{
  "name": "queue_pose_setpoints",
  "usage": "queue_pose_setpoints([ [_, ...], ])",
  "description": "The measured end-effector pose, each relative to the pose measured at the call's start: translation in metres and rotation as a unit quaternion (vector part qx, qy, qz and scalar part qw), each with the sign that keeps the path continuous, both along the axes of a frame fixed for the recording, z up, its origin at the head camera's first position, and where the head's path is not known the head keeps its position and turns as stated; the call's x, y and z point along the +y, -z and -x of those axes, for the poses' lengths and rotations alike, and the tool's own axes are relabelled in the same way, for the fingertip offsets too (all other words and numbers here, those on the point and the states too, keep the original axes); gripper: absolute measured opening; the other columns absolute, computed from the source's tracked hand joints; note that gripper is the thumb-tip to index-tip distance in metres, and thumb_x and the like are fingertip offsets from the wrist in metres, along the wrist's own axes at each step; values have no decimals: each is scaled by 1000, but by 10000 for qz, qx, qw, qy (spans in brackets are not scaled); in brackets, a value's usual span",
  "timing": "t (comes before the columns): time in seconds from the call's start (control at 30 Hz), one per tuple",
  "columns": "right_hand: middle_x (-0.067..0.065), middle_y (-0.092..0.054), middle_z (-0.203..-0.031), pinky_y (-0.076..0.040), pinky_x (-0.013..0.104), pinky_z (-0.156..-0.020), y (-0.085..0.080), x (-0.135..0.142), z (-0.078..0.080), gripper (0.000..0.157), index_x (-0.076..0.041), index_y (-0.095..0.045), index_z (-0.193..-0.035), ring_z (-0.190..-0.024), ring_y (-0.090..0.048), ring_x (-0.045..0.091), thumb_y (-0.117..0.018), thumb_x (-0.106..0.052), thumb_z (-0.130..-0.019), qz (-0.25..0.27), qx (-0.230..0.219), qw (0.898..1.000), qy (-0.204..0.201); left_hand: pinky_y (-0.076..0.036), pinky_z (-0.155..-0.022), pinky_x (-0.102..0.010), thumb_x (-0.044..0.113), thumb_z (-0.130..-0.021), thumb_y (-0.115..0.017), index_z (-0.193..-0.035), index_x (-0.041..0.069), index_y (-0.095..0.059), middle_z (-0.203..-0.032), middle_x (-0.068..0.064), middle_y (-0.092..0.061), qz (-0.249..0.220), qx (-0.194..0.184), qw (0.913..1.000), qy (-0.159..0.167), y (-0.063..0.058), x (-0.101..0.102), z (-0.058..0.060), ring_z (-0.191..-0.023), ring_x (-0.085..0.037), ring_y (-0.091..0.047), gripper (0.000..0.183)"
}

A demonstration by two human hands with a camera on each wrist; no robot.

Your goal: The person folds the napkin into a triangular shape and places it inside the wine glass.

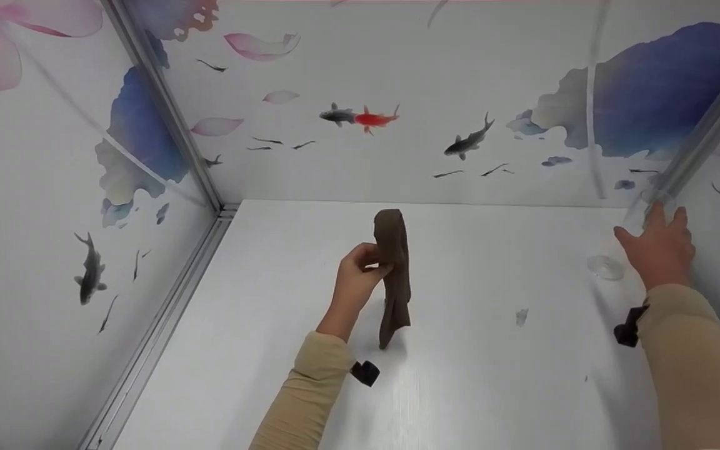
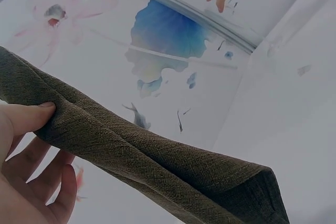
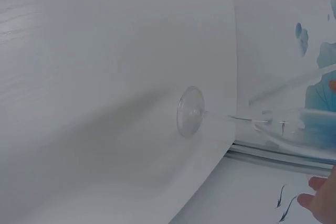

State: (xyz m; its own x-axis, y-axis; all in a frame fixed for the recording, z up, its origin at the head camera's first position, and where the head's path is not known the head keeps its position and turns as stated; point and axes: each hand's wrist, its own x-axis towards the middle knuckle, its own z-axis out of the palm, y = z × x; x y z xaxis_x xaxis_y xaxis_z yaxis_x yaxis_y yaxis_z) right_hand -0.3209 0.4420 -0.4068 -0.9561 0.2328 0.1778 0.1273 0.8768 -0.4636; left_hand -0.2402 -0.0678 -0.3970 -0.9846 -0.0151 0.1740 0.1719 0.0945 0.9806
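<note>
My left hand [image 1: 354, 281] pinches a folded brown cloth [image 1: 397, 275] between thumb and fingers, with the cloth hanging lengthwise over the white table. In the left wrist view the coarse-woven cloth [image 2: 136, 145] slants across, its folded layers showing at the lower end. At the right, a clear stemmed glass [image 3: 191, 113] stands upright on its round foot. My right hand [image 1: 663, 247] reaches to its bowl with fingers spread. In the right wrist view, fingertips [image 3: 310, 200] show on either side of the bowl, with gaps between.
The white table [image 1: 472, 375] is bounded by printed panels with fish and petals at the back [image 1: 372, 69], left and right. Metal rails [image 1: 166, 112] run along the corners. A small translucent mark [image 1: 521, 317] lies on the tabletop between the cloth and the glass.
</note>
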Motion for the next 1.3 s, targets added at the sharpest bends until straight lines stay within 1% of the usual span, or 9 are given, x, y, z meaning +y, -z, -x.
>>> queue_pose_setpoints([
  [0.13,44,-5,-147,-22,78,-92,-4,-3,-4,84,6,-10,-152,-121,-24,69,-46,-47,-98,31,46,10000,48,-51,-86,-32,0,-84,-74,-101,7,-67,-99,-3,-68,28,24,10000,7,-2,1,1,-98,-17,-64,19],
  [0.3,44,-22,-141,-28,75,-90,-8,-10,-2,77,13,-18,-146,-116,-33,65,-43,-42,-99,-28,-40,9996,265,-51,-87,-31,1,-85,-73,-101,7,-67,-99,-2,-68,101,25,9999,11,-4,1,5,-99,-16,-64,18],
  [0.43,45,-33,-130,-31,72,-87,-6,-13,-2,78,20,-22,-139,-111,-38,63,-42,-43,-99,-153,-38,9989,448,-51,-87,-31,0,-85,-73,-102,8,-67,-99,-1,-68,110,-9,9999,75,-5,2,9,-99,-16,-63,20],
  [0.57,46,-36,-124,-31,70,-86,-6,-17,-4,81,23,-23,-135,-109,-40,62,-40,-48,-99,-82,-86,9981,601,-50,-87,-31,1,-85,-74,-104,8,-67,-100,-1,-68,94,-84,9998,141,-3,1,11,-99,-15,-63,22],
  [0.7,44,-39,-127,-29,68,-91,-9,-24,-6,85,20,-24,-137,-114,-41,59,-42,-53,-97,265,-42,9961,840,-50,-88,-31,3,-85,-75,-104,9,-67,-100,-1,-68,104,-108,9997,175,-1,1,12,-99,-15,-63,22],
  [0.87,39,-45,-131,-31,63,-94,-10,-34,-7,78,13,-30,-140,-118,-43,54,-51,-48,-96,801,268,9901,1120,-50,-88,-31,3,-84,-75,-104,8,-67,-101,-1,-68,146,-100,9997,175,2,2,12,-100,-16,-64,22],
  [0.97,37,-44,-134,-34,61,-96,-7,-36,-8,74,12,-30,-140,-120,-44,52,-54,-42,-96,1063,447,9879,1041,-50,-88,-31,3,-85,-75,-104,8,-67,-101,-1,-68,158,-82,9997,187,2,4,11,-100,-16,-64,21],
  [1.13,34,-41,-137,-35,57,-98,0,-40,-12,70,9,-29,-140,-124,-42,47,-58,-36,-96,1386,878,9848,572,-51,-87,-31,2,-84,-74,-102,7,-67,-100,-2,-68,74,-83,9997,224,4,6,8,-99,-16,-64,20],
  [1.3,27,-42,-135,-37,55,-93,6,-48,-22,71,3,-30,-142,-121,-45,43,-60,-40,-95,1469,1045,9832,295,-51,-86,-31,0,-84,-74,-101,7,-67,-99,-3,-69,13,-90,9997,244,5,8,7,-98,-16,-64,19],
])
